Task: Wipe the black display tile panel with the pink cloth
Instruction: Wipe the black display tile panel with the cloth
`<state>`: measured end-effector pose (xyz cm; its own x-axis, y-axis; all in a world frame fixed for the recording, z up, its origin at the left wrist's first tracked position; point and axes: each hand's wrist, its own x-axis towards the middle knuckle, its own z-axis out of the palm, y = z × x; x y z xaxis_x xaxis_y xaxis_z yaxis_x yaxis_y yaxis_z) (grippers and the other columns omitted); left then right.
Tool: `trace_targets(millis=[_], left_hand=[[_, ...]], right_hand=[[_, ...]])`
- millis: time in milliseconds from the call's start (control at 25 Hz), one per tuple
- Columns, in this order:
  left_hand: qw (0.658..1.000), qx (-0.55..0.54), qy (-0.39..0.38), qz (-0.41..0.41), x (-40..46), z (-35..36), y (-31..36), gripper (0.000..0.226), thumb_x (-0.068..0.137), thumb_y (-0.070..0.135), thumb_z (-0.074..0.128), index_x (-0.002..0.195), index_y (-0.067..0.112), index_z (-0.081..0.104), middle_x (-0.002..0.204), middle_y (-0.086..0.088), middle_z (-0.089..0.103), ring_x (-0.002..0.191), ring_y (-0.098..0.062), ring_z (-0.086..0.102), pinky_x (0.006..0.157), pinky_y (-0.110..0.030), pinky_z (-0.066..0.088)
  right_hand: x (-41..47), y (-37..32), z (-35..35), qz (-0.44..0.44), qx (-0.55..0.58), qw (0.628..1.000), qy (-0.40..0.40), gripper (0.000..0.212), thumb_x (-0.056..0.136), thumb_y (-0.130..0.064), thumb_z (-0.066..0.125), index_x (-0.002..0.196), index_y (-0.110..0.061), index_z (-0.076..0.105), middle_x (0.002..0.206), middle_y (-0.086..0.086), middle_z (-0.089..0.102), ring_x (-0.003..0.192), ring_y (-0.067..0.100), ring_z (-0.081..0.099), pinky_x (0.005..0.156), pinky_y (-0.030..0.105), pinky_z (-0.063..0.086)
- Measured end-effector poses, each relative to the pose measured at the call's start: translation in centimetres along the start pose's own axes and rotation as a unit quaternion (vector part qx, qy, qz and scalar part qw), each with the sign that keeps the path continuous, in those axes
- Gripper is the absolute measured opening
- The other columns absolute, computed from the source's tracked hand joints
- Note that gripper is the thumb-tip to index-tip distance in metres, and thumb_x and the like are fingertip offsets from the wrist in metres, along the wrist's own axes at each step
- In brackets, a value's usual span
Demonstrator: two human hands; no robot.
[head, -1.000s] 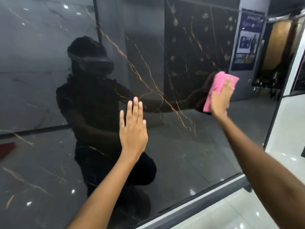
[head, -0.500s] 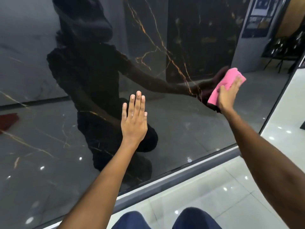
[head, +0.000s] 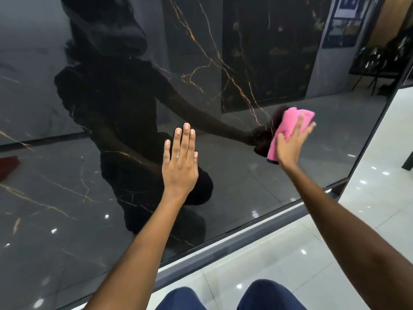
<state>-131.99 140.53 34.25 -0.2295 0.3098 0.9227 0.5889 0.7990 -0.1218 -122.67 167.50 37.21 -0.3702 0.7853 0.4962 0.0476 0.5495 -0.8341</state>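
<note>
Right hand (head: 290, 144), fingers spread flat, presses the cloth (head: 288, 128) on the panel (head: 234, 175); unwiped panel lies leftward toward the flat-fingered left hand (head: 180, 163)

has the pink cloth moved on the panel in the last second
Yes. The pink cloth under the right hand has slid down the black panel, nearer its bottom frame rail.

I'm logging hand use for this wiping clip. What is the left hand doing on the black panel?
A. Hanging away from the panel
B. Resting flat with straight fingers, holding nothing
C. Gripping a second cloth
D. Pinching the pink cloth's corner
B: the left hand lies flat on the black panel, fingers straight and empty, while the right hand presses the pink cloth.
</note>
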Motion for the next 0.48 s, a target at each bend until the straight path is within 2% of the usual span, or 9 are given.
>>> trace_targets(millis=[40, 80, 120, 200, 240, 280, 360, 400, 480], left_hand=[[1.0, -0.01, 0.0, -0.009, 0.1, -0.2, 0.2, 0.06, 0.102, 0.024, 0.026, 0.152, 0.012, -0.007, 0.157, -0.001, -0.021, 0.146, -0.017, -0.016, 0.119, -0.036, -0.01], [0.999, -0.028, 0.002, -0.025, 0.0, -0.3, 0.6, 0.06, 0.102, 0.023, 0.026, 0.152, 0.013, -0.007, 0.157, 0.0, -0.021, 0.146, -0.016, -0.016, 0.118, -0.037, -0.01], [0.998, -0.048, 0.003, -0.044, -0.6, -0.2, 1.1, 0.06, 0.101, 0.022, 0.026, 0.152, 0.014, -0.006, 0.158, 0.001, -0.02, 0.146, -0.015, -0.015, 0.118, -0.037, -0.011], [0.995, -0.08, -0.002, -0.058, -3.5, 0.5, 1.9, 0.064, 0.098, 0.021, 0.03, 0.152, 0.015, -0.005, 0.159, 0.001, -0.017, 0.147, -0.014, -0.011, 0.118, -0.038, -0.009], [0.995, -0.086, -0.008, -0.048, -5.3, 1.0, 1.9, 0.067, 0.097, 0.021, 0.033, 0.152, 0.016, -0.004, 0.159, 0.002, -0.015, 0.147, -0.014, -0.01, 0.119, -0.038, -0.008], [0.996, -0.079, -0.012, -0.03, -6.8, 1.5, 1.7, 0.069, 0.095, 0.022, 0.035, 0.153, 0.016, -0.003, 0.16, 0.001, -0.014, 0.147, -0.014, -0.009, 0.119, -0.037, -0.007], [0.999, -0.052, -0.012, -0.004, -8.4, 2.6, 0.9, 0.069, 0.095, 0.023, 0.035, 0.153, 0.014, -0.002, 0.16, 0.0, -0.013, 0.147, -0.015, -0.009, 0.119, -0.037, -0.006], [0.999, -0.04, -0.009, -0.001, -8.6, 3.0, 0.7, 0.067, 0.096, 0.024, 0.033, 0.153, 0.012, -0.002, 0.16, -0.002, -0.013, 0.147, -0.016, -0.01, 0.119, -0.038, -0.006], [1.0, -0.012, -0.004, 0.01, -8.5, 3.4, 0.8, 0.065, 0.098, 0.026, 0.03, 0.152, 0.01, -0.004, 0.159, -0.005, -0.015, 0.147, -0.02, -0.012, 0.119, -0.04, -0.005]], right_hand=[[0.6, -0.6, 0.1, 0.072, 0.031, 0.997, 0.026, 0.077, 0.089, -0.005, 0.046, 0.152, -0.021, 0.006, 0.156, 0.02, -0.012, 0.146, 0.032, 0.005, 0.106, 0.016, 0.015], [-0.3, -1.4, 0.8, 0.098, 0.04, 0.994, 0.036, 0.076, 0.09, -0.004, 0.046, 0.152, -0.02, 0.005, 0.157, 0.02, -0.01, 0.146, 0.032, 0.009, 0.109, 0.02, 0.016], [-2.5, -1.7, 2.0, 0.075, 0.029, 0.996, 0.028, 0.078, 0.089, -0.001, 0.047, 0.152, -0.017, 0.004, 0.158, 0.014, -0.01, 0.146, 0.03, 0.008, 0.114, 0.025, 0.013], [-10.5, -1.2, 5.1, -0.069, 0.019, 0.995, -0.07, 0.086, 0.085, 0.005, 0.049, 0.151, -0.011, -0.002, 0.155, -0.011, -0.021, 0.147, 0.018, -0.005, 0.119, 0.028, 0.002], [-14.9, -0.3, 6.2, -0.157, 0.002, 0.977, -0.146, 0.092, 0.083, 0.006, 0.05, 0.151, -0.015, -0.008, 0.151, -0.017, -0.028, 0.146, 0.012, -0.014, 0.119, 0.028, -0.001], [-17.9, 1.2, 6.9, -0.234, -0.037, 0.951, -0.198, 0.096, 0.083, 0.004, 0.051, 0.151, -0.024, -0.011, 0.15, -0.015, -0.033, 0.144, 0.013, -0.02, 0.118, 0.031, 0.0], [-17.4, 4.7, 6.6, -0.294, -0.091, 0.931, -0.198, 0.09, 0.085, -0.003, 0.048, 0.15, -0.033, -0.007, 0.152, 0.001, -0.033, 0.145, 0.027, -0.018, 0.118, 0.045, 0.008], [-14.9, 6.0, 6.0, -0.263, -0.09, 0.946, -0.17, 0.085, 0.085, -0.004, 0.046, 0.151, -0.027, -0.002, 0.153, 0.006, -0.028, 0.145, 0.031, -0.013, 0.118, 0.05, 0.011], [-8.2, 7.4, 4.1, -0.118, -0.061, 0.988, -0.076, 0.079, 0.083, -0.003, 0.044, 0.152, -0.013, 0.005, 0.156, 0.011, -0.015, 0.146, 0.032, 0.001, 0.118, 0.041, 0.012]])
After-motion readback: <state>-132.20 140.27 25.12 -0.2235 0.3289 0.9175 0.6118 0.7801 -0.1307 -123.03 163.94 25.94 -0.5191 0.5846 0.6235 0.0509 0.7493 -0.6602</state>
